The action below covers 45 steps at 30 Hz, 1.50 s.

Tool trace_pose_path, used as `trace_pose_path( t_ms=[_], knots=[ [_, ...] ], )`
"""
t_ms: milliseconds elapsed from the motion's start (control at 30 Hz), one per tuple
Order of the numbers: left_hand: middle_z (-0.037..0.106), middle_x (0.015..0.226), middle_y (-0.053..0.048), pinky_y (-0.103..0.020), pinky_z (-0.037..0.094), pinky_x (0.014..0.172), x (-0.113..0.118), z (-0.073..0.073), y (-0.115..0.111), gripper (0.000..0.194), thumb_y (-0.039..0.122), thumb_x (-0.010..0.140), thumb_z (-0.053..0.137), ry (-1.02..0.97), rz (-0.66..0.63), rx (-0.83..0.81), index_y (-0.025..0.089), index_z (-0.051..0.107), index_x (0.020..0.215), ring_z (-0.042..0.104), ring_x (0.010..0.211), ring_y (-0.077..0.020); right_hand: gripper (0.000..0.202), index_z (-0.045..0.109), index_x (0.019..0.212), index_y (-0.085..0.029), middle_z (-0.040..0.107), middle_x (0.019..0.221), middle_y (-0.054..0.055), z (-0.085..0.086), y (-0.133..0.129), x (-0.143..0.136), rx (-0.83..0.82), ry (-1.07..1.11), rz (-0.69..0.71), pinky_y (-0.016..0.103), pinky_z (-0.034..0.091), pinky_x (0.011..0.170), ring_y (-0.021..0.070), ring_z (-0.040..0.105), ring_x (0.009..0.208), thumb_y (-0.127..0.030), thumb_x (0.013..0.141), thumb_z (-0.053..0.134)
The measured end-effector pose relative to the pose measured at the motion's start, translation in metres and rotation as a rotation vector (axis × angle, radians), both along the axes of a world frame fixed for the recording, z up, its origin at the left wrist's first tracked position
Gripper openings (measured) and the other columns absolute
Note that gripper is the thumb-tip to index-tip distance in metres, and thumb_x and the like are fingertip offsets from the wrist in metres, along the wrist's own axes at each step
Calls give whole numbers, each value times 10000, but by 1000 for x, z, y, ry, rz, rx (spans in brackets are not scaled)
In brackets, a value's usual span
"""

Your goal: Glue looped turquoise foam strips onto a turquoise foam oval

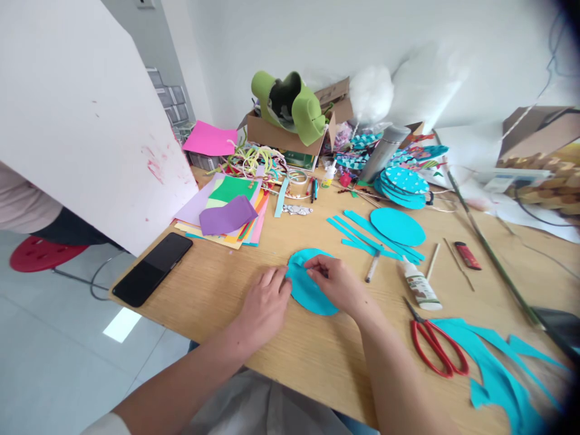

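A round turquoise felt-like disc (312,300) lies on the wooden table in front of me. My left hand (267,302) rests palm down at its left edge, fingers stretched out and fingertips touching the rim. Over the disc's upper middle, my right hand (338,283) has its thumb and forefinger pinched together; whatever is between them is too small to make out. Beyond lie turquoise strips (362,232), a second turquoise disc (399,227) and a pen (373,267). To the right are a white glue bottle (421,284) and red-handled scissors (437,344).
A black phone (153,269) lies at the table's left edge, near a stack of coloured sheets (229,214). Turquoise scraps (493,368) and a red lighter (467,255) are on the right. A grey flask (385,154) and a cardboard box (276,134) stand behind.
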<state>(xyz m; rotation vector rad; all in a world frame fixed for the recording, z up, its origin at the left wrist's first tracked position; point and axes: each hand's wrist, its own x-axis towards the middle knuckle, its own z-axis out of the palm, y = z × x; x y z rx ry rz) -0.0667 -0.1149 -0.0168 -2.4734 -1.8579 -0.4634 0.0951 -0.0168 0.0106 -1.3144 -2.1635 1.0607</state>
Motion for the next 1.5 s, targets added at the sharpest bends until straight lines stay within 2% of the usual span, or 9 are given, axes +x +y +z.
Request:
trace_pose_path(
  t_ms=[267, 500, 800, 1000, 1200, 1333, 1500],
  knots=[
    [584, 1214, -130, -429, 431, 960, 0, -2, 1, 312, 105, 857, 452, -41, -15, -11, 107, 574, 1144, 466, 1117, -278, 209, 652, 872, -161, 634, 687, 34, 0, 0, 0, -7, -48, -12, 250, 388, 555, 145, 552, 603, -247, 779, 485],
    [595, 1194, -120, -402, 454, 936, 1, 0, 1, 437, 48, 836, 414, -112, 2, -36, 97, 466, 1267, 463, 1100, -254, 195, 650, 874, -171, 615, 679, 25, -5, 1, 0, 6, -21, -18, 237, 378, 542, 133, 533, 588, -249, 777, 499],
    [598, 1197, -112, -418, 452, 923, 0, 1, 0, 474, 41, 817, 425, -96, 1, -30, 115, 446, 1285, 464, 1081, -274, 194, 633, 889, -184, 552, 597, -14, 1, 1, 1, -97, 30, -20, 243, 371, 511, 128, 505, 528, -280, 774, 509],
    [600, 1182, -133, -450, 462, 897, 1, 1, 2, 503, 47, 808, 438, -67, -4, -14, 95, 429, 1309, 479, 1056, -291, 178, 629, 885, -187, 558, 609, -12, 1, 1, 2, -106, 49, -27, 247, 380, 521, 130, 514, 538, -272, 772, 520],
    [576, 1174, -113, -436, 451, 946, -1, -3, 1, 519, 26, 765, 457, -271, -1, 34, 144, 439, 1270, 487, 1098, -261, 170, 630, 882, -186, 605, 663, 9, -1, 1, 2, -75, 56, -21, 257, 404, 556, 142, 547, 581, -234, 772, 510],
    [580, 1139, -107, -448, 451, 949, -9, -6, 9, 395, 35, 812, 437, -454, 87, 69, 169, 482, 1180, 518, 1102, -237, 172, 630, 885, -186, 637, 696, 22, -3, 1, 3, -44, 55, -13, 260, 411, 579, 146, 565, 605, -217, 773, 503],
    [619, 1061, -98, -428, 487, 889, -20, -3, 27, 247, 98, 834, 539, -556, 171, -5, 164, 537, 1072, 577, 1021, -227, 192, 642, 903, -179, 645, 711, 29, -4, 0, 7, 16, 7, -22, 259, 394, 574, 153, 571, 628, -207, 779, 498]
  ],
)
